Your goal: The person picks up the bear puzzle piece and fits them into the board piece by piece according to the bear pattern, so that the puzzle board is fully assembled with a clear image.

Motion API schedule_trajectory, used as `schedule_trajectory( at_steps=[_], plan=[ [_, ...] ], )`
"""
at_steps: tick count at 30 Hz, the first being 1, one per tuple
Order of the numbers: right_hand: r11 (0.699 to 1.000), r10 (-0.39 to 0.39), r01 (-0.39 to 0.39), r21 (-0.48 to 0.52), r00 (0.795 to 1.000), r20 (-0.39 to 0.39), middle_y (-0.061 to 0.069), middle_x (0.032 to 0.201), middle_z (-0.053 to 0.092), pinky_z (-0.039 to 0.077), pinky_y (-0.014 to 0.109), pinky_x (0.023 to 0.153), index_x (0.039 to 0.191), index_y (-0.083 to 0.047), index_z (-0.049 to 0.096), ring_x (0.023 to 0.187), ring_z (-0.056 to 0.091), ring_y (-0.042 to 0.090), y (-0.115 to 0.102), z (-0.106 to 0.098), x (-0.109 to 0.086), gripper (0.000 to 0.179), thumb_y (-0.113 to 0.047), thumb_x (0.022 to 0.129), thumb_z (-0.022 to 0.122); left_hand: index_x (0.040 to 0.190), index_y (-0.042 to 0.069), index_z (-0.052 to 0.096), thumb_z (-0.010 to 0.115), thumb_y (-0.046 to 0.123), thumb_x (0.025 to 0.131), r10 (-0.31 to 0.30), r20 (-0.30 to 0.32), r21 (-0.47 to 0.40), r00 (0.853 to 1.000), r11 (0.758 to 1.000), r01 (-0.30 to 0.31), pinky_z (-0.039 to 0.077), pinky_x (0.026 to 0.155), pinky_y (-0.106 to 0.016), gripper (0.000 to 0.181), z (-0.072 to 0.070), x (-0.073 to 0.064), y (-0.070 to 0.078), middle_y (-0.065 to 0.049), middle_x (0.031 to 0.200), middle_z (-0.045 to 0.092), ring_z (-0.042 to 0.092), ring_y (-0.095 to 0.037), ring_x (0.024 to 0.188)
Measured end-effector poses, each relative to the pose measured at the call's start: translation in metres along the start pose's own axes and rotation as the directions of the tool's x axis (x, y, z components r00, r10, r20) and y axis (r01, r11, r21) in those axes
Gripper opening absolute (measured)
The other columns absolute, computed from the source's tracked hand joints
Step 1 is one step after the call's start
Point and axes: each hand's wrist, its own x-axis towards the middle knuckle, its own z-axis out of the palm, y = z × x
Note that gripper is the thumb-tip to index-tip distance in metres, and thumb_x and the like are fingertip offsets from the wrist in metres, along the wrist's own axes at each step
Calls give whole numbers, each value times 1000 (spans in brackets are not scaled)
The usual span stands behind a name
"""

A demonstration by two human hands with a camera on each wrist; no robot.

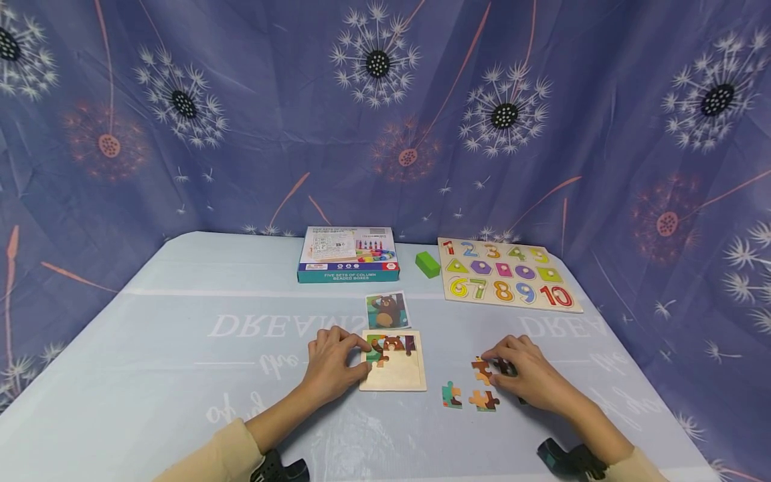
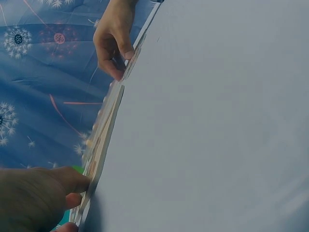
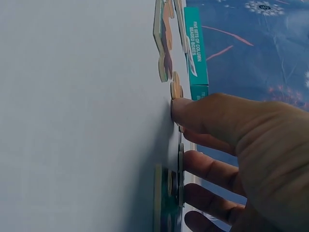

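Note:
My left hand [image 1: 332,365] holds the left edge of a square wooden puzzle board [image 1: 409,378], index finger and thumb at its rim. Bear-picture pieces [image 1: 393,343] fill the board's top and part of its left side; the rest shows bare wood. Off to the right, my right hand [image 1: 530,375] pinches a brown and orange puzzle piece [image 1: 481,370] low over the table. In the right wrist view, the thumb [image 3: 193,112] presses that piece's edge. Dark pieces [image 1: 504,366] lie partly hidden under this hand. Two more loose pieces, one teal [image 1: 450,395] and one orange-brown [image 1: 484,401], lie nearer me.
A bear picture card [image 1: 387,310] lies just beyond the board. Farther back are a teal-edged box [image 1: 348,275] marked as beaded boxes, a green block [image 1: 427,265] and a number-and-shape board [image 1: 510,274]. A dandelion-print curtain [image 1: 271,134] hangs behind the table.

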Motion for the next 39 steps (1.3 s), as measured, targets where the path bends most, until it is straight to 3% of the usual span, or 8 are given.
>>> schedule_trajectory(
  at_steps=[25,33,39],
  plan=[
    [1000,-6,7,18,999,-42,-13,99,57,39,29,77,105,-26,69,90,41,7,1,0,0,28,-26,78,74,88,24,69,73,23,71,-5,8,1,1000,1000,5,24,84,-45,17,0,0,0,-1,94,51,37,-20,94],
    [996,-60,66,55,993,-103,-12,100,60,41,30,78,106,-26,69,92,42,7,-13,1,10,28,-25,79,74,88,24,69,73,23,71,-4,8,-2,1000,1000,4,23,83,-44,18,0,0,0,-1,94,51,37,-20,94],
    [995,-57,65,76,993,-104,-8,100,61,40,35,81,106,-24,69,94,42,8,-33,4,23,28,-27,78,75,88,23,69,73,23,71,-8,9,-6,1000,1000,8,23,84,-44,17,0,0,0,-1,94,51,37,-21,94]
  ],
)
